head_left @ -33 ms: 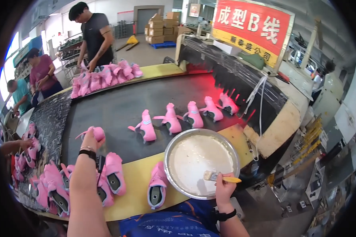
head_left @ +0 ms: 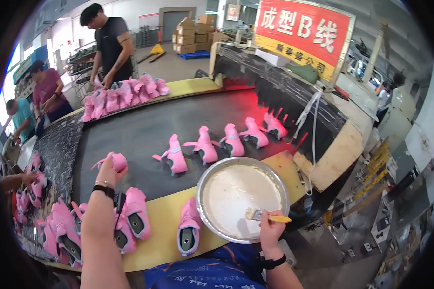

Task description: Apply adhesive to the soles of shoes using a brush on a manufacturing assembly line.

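Observation:
My left hand (head_left: 107,169) reaches out over the black conveyor belt (head_left: 144,130) and grips a pink shoe upper (head_left: 116,161) at the belt's near left. My right hand (head_left: 271,230) holds a small brush (head_left: 263,216) with a yellow handle, its bristles over the white glue in a round metal bowl (head_left: 243,198). The bowl sits on the yellow belt rim (head_left: 164,216) in front of me. Several pink shoe uppers (head_left: 205,147) stand in a row on the belt beyond the bowl.
More pink shoes lie sole-up on the rim at my left (head_left: 135,212) and one (head_left: 189,233) beside the bowl. A heap of pink shoes (head_left: 123,94) lies at the belt's far side, where a person in black (head_left: 108,45) stands. Two other people (head_left: 46,94) work at far left. A red sign (head_left: 301,31) hangs above.

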### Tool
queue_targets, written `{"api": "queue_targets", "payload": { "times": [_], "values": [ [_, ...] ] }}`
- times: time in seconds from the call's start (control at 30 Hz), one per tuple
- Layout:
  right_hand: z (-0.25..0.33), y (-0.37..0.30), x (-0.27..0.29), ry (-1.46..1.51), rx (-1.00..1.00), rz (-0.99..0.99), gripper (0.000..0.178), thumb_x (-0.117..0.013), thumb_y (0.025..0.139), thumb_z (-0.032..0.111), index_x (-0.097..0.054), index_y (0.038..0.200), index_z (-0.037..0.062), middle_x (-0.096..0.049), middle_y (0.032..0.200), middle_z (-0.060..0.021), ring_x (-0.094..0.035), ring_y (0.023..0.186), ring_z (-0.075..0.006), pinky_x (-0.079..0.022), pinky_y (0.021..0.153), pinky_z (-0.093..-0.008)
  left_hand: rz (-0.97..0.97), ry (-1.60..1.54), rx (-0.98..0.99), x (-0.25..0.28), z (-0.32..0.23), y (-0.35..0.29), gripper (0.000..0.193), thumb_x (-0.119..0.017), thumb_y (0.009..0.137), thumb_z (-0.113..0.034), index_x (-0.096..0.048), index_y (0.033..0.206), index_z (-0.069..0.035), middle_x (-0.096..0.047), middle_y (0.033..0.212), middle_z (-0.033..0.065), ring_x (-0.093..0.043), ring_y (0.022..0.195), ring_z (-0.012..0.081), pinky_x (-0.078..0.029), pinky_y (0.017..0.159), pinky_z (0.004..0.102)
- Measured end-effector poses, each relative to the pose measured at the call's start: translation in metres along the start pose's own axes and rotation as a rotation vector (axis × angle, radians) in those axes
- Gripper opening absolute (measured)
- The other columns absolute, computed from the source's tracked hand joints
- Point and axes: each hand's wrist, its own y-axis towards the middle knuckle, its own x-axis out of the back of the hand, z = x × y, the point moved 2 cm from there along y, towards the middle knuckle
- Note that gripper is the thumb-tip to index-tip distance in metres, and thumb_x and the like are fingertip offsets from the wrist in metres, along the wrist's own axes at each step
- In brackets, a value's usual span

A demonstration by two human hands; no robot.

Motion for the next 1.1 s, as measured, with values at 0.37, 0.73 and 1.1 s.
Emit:
{"api": "queue_targets", "payload": {
  "times": [0.37,0.73,1.1],
  "values": [
    [-0.002,-0.002,0.001,0.054,-0.028,-0.054,0.019,-0.072,0.093,0.006,-0.054,0.086,0.0024,-0.062,0.067,-0.0039,-0.061,0.057,-0.0076,-0.049,0.054,-0.0229,0.292,0.047,0.554,-0.050,0.094,-0.186,0.045,-0.056,0.105,-0.039,-0.050,0.137,-0.009,-0.062,0.125,0.0136,-0.063,0.111,0.0344,-0.058,0.086,0.0577],
    [-0.004,-0.002,0.003,-0.031,0.022,-0.053,0.021,-0.076,0.091,0.012,-0.059,0.085,0.0026,-0.064,0.067,-0.0013,-0.058,0.060,-0.0038,-0.046,0.053,-0.0226,0.138,1.232,-0.436,0.010,0.171,-0.221,0.083,-0.068,0.094,-0.031,-0.023,0.156,-0.001,-0.045,0.146,0.0304,-0.057,0.122,0.0390,-0.050,0.095,0.0446],
    [0.020,0.006,0.009,0.277,-0.224,-0.047,0.013,-0.068,0.095,0.007,-0.055,0.093,0.0039,-0.060,0.077,-0.0023,-0.058,0.063,-0.0093,-0.049,0.060,-0.0245,0.381,0.807,-0.310,-0.017,0.158,-0.186,0.093,-0.071,0.077,-0.019,-0.025,0.157,-0.011,-0.060,0.126,0.0141,-0.064,0.108,0.0371,-0.057,0.088,0.0458]
  ]
}}
